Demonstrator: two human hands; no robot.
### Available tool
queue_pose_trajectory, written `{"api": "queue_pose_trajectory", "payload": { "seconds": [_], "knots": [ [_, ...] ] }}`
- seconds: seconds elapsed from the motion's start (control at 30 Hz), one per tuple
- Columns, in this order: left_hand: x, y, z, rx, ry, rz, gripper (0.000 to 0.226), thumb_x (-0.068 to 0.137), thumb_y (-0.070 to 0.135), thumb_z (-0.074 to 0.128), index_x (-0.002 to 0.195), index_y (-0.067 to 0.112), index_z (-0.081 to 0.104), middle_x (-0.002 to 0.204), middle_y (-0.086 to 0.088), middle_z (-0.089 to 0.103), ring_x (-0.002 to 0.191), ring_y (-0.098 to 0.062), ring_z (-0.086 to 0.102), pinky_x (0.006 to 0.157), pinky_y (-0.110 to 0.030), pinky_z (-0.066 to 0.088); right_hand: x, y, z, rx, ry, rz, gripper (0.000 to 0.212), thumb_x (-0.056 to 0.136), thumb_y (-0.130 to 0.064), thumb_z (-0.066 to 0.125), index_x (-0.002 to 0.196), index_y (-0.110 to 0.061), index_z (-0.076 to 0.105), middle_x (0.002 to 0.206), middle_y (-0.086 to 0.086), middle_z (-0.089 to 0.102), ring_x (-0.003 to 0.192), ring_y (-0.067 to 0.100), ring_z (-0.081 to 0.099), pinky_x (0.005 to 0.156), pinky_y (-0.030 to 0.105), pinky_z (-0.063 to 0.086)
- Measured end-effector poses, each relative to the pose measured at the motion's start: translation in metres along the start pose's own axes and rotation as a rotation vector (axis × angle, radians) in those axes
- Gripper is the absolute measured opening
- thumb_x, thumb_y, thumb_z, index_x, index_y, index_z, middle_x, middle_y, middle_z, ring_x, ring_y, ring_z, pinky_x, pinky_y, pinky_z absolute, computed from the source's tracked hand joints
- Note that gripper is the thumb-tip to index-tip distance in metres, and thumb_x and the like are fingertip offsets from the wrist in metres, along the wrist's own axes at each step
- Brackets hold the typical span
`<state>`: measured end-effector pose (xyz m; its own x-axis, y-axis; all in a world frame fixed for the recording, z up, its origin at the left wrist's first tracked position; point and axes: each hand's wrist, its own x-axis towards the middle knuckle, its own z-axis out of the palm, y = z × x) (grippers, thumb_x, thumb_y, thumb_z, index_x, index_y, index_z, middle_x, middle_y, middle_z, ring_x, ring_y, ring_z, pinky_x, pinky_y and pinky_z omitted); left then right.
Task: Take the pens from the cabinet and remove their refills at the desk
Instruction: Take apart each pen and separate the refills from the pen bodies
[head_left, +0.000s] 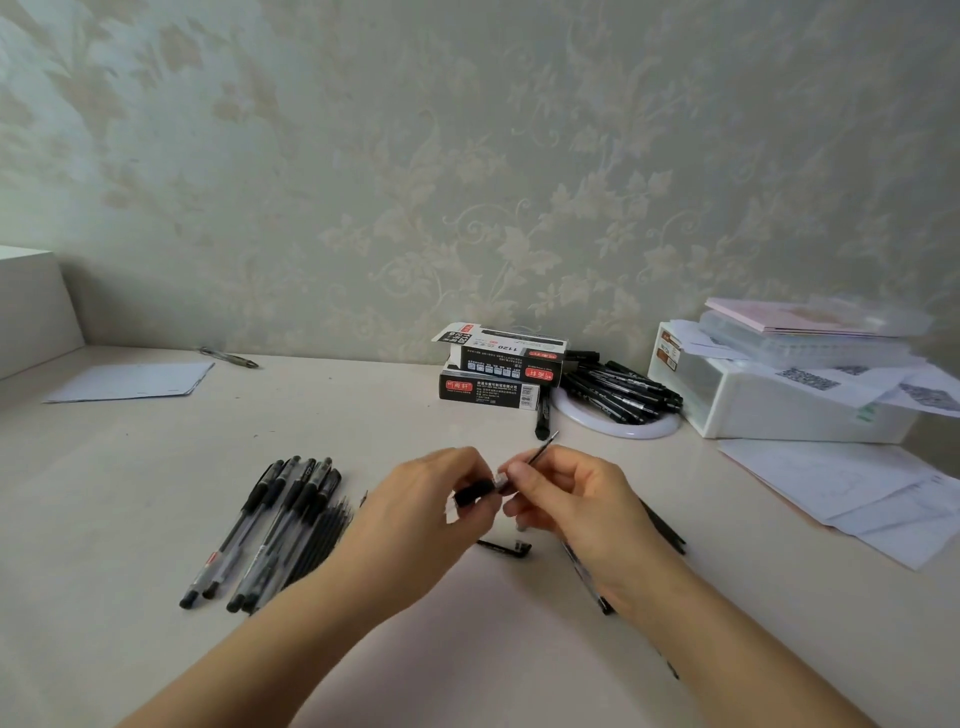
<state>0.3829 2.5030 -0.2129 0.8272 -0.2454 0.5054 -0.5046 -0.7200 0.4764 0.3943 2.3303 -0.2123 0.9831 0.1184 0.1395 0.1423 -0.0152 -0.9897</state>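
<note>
Over the middle of the desk (156, 467), my left hand (415, 512) pinches a short black pen grip section (474, 492). My right hand (576, 501) holds a thin dark refill (540, 448) whose tip points up and to the right; a clear pen barrel (584, 577) runs down under that palm. The two hands almost touch. A black pen cap (506, 546) lies on the desk below them. To the left lies a row of several black capped pens (270, 525) with a bundle of bare refills (317, 545) beside them.
Two stacked black pen boxes (498, 371) stand at the back by the wall. Right of them, a pile of black pens (621, 389) rests on a white ring. A white plastic drawer box (769, 400) and loose papers (857, 493) fill the right side. A paper sheet (130, 382) lies far left.
</note>
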Motion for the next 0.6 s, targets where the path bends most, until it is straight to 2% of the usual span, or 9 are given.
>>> {"api": "queue_pose_trajectory", "payload": {
  "seconds": [0.13, 0.27, 0.6],
  "knots": [
    [0.000, -0.008, 0.000, -0.017, -0.068, -0.009, 0.012, 0.093, 0.049, 0.046, 0.095, 0.041, 0.055, 0.082, 0.019, 0.056, 0.077, 0.008, 0.049, 0.060, -0.014, 0.034, 0.004, -0.007, -0.006, 0.117, 0.151, -0.033, 0.022, 0.101, -0.016, 0.052, 0.092, 0.000, 0.064, 0.082, 0.010, 0.075, 0.070, 0.016, 0.071, 0.065, 0.022, 0.057],
    [0.001, -0.008, 0.000, -0.053, -0.081, -0.039, 0.013, 0.096, 0.045, 0.046, 0.092, 0.040, 0.057, 0.080, 0.017, 0.057, 0.068, 0.007, 0.050, 0.059, -0.011, 0.036, 0.003, -0.013, -0.011, 0.259, 0.159, -0.024, 0.024, 0.102, -0.015, 0.048, 0.099, 0.006, 0.059, 0.083, 0.010, 0.074, 0.070, 0.016, 0.070, 0.066, 0.022, 0.058],
    [0.001, -0.009, -0.001, -0.103, -0.095, -0.070, 0.014, 0.094, 0.045, 0.047, 0.092, 0.041, 0.060, 0.079, 0.016, 0.058, 0.058, 0.000, 0.049, 0.057, -0.012, 0.036, 0.004, -0.013, -0.012, 0.282, 0.193, -0.077, 0.023, 0.102, -0.018, 0.049, 0.094, 0.000, 0.062, 0.083, 0.010, 0.073, 0.072, 0.016, 0.069, 0.067, 0.022, 0.057]
  ]
}}
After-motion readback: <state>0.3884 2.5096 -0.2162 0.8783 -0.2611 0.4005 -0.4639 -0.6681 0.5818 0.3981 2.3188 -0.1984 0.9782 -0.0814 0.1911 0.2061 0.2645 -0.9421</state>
